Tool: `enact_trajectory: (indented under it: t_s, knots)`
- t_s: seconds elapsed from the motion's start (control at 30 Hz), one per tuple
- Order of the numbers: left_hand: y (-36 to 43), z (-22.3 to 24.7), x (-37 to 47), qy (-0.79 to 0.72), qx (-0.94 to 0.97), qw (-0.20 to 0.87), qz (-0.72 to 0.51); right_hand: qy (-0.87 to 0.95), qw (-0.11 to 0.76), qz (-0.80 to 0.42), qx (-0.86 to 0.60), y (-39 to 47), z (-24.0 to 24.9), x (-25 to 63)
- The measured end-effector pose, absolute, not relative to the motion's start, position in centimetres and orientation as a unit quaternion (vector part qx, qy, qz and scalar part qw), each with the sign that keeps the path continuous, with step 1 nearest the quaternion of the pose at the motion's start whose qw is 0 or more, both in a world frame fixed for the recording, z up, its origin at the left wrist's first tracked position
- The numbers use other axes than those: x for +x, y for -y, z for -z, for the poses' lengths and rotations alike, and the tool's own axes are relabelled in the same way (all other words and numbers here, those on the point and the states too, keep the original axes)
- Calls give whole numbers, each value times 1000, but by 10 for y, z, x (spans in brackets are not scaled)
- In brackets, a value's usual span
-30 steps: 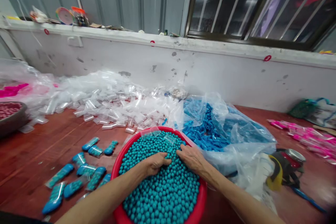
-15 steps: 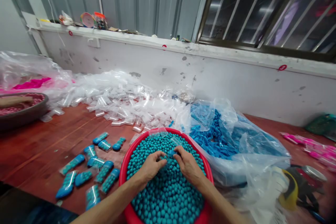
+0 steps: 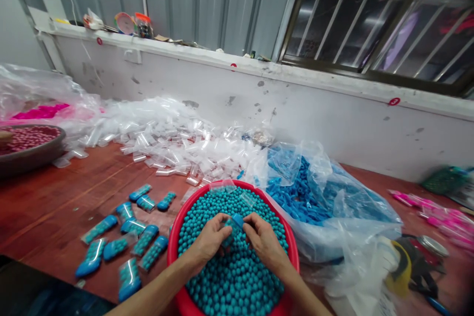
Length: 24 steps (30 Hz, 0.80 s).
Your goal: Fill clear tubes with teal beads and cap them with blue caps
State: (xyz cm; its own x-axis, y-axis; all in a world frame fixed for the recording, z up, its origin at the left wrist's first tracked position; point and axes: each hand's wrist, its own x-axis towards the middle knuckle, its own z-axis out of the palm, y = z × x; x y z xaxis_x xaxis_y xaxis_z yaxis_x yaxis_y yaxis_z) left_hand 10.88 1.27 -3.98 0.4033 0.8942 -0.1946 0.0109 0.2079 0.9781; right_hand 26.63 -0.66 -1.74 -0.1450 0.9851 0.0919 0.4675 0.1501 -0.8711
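Observation:
Above a red tub point(image 3: 292, 247) full of teal beads point(image 3: 237, 281), both my hands are closed on one small package. My left hand point(image 3: 209, 239) holds a clear plastic tube point(image 3: 228, 231) that seems to have teal beads in it. With its fingertips, my right hand point(image 3: 264, 239) grips a blue cap point(image 3: 238, 220) at the tube's upper end. Whether the cap is fully seated, I cannot tell. A few clear tubes point(image 3: 247, 200) rest on the beads near the tub's far rim. Left of the tub lie several bead-filled tubes with blue caps point(image 3: 146, 241).
Empty clear tubes point(image 3: 174, 145) are heaped along the wall. A plastic bag of blue caps point(image 3: 296, 192) stands right of the tub. Another person's hand point(image 3: 5, 137) is in a basin of pink beads point(image 3: 33, 138). Pink packages point(image 3: 440, 215) and a jar point(image 3: 431, 247) are at right.
The blue cap and tube have come together between my hands, which are closer to each other. The other person's hand has drawn back leftward in the basin.

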Motion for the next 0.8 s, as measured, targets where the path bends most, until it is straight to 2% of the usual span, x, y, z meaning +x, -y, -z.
enact_trajectory:
  t_s: [0.23,0.33,0.47,0.53,0.8]
  knots:
    - [-2,30,109,-444,534,630,-347,668,410,-269,-559,5,15,261]
    - [-2,26,107,-470,539,612,-338,717,396,-233,-525,6,16,268]
    - [-4,30,102,-477,547,599,-338,786,309,-246,-475,11,14,279]
    - [-6,33,100,-476,551,603,-326,781,293,-265,-484,13,11,282]
    - [0,33,111,-424,503,655,-373,615,400,-384,-560,11,21,260]
